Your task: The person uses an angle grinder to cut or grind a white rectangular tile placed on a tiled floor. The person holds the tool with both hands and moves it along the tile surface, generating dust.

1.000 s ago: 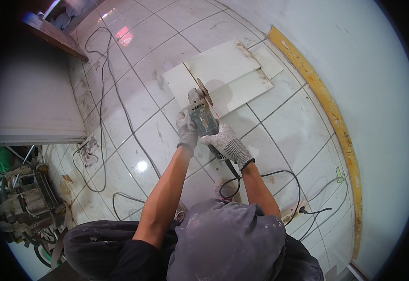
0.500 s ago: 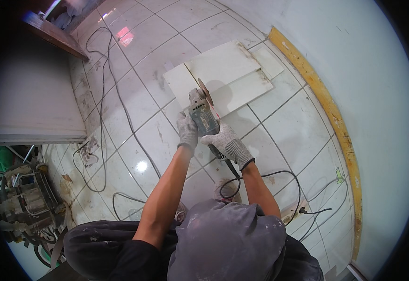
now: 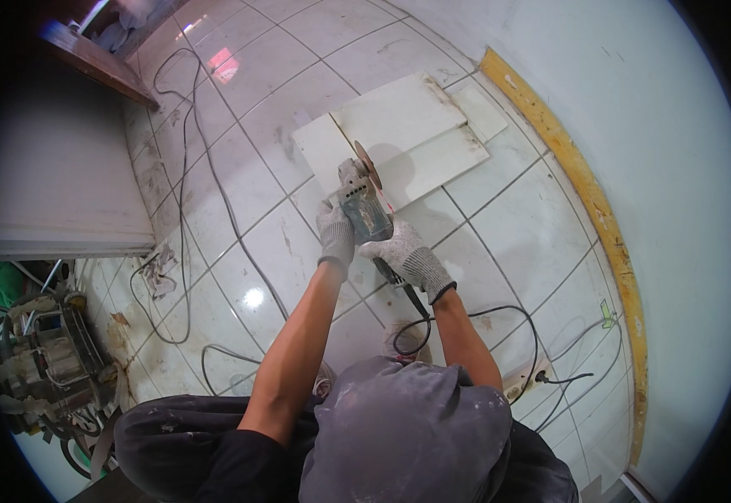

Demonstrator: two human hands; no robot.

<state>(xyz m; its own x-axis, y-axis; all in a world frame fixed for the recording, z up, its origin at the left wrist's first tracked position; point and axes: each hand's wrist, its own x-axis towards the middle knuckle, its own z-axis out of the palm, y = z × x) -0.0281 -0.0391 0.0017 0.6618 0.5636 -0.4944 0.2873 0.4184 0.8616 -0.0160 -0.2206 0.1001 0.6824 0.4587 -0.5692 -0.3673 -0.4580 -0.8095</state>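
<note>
Both hands wear grey knit gloves and grip an angle grinder [image 3: 365, 214] with a thin round disc [image 3: 367, 163] at its far end. My left hand [image 3: 334, 230] is closed round the left side near the grinder's head. Further back, my right hand [image 3: 407, 256] wraps the body and handle. The disc stands on edge at a dark straight cut line in a pale tile [image 3: 399, 117] lying on the floor. Whether the disc touches the tile I cannot tell. A narrower pale piece [image 3: 436, 163] lies along the tile's near right side.
A black cord runs from the grinder towards a power strip [image 3: 526, 381] at the lower right. Another long cable [image 3: 223, 189] snakes over the tiled floor on the left. A yellow strip [image 3: 579, 172] edges the right wall. Dusty equipment [image 3: 47, 356] stands at lower left.
</note>
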